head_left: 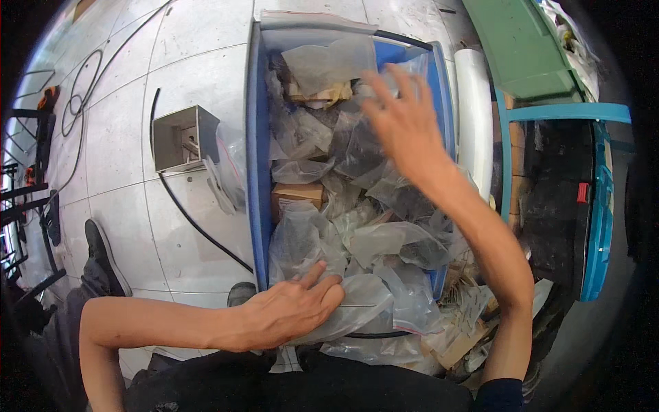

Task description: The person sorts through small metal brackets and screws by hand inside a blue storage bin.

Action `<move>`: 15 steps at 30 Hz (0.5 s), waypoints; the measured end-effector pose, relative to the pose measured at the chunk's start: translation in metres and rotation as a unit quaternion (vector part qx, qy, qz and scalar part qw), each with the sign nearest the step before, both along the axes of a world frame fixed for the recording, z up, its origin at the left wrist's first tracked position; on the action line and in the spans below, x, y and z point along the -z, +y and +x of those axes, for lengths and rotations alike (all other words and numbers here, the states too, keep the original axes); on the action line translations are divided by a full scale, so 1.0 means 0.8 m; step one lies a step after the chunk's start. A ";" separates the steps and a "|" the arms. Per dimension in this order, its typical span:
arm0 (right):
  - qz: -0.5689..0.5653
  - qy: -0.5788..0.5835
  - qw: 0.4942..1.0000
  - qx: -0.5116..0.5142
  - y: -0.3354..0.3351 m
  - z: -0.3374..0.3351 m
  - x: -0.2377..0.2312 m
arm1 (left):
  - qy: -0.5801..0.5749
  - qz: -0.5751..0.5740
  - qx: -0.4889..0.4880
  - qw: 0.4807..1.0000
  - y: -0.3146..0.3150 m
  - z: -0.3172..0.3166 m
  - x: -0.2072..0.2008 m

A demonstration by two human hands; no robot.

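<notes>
Near the front edge of a blue bin (259, 158), my left hand (292, 312) rests palm down over a clear plastic bag (364, 323). Its index finger points forward and the others are bent. From under these fingers a thin metal rod (358, 305) sticks out to the right, apparently gripped; the palm hides its other end. My right hand (405, 120) reaches over the bin's far right, fingers spread and holding nothing. Beneath it lie crumpled clear plastic bags (360, 147). A small brown cardboard box (298, 194) sits among the bags.
Left of the bin, an open metal box (184, 139) stands on the tiled floor beside a black cable (202, 230). A white roll (472, 117) and a green case (525, 48) lie at right. More bags and cardboard (460, 347) lie at the bin's front right corner.
</notes>
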State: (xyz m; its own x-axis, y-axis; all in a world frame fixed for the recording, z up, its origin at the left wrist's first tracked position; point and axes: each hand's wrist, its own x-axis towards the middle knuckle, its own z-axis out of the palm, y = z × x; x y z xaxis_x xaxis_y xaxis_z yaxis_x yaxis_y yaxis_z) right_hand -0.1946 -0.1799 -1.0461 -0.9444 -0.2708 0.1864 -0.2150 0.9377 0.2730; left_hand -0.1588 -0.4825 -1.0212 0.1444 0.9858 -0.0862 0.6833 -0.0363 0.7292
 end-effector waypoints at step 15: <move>-0.179 -0.336 0.915 -0.132 -0.029 0.042 0.053 | -0.051 -0.010 -0.034 0.998 -0.007 0.008 0.013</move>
State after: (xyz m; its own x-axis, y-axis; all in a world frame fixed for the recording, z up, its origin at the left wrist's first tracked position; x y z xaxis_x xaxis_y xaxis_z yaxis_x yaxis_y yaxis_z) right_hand -0.1610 -0.2030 -1.0882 -0.7895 -0.5408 -0.2902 -0.4530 0.8325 -0.3190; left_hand -0.1527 -0.4883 -1.0318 0.0867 0.9918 -0.0938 0.6052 0.0223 0.7957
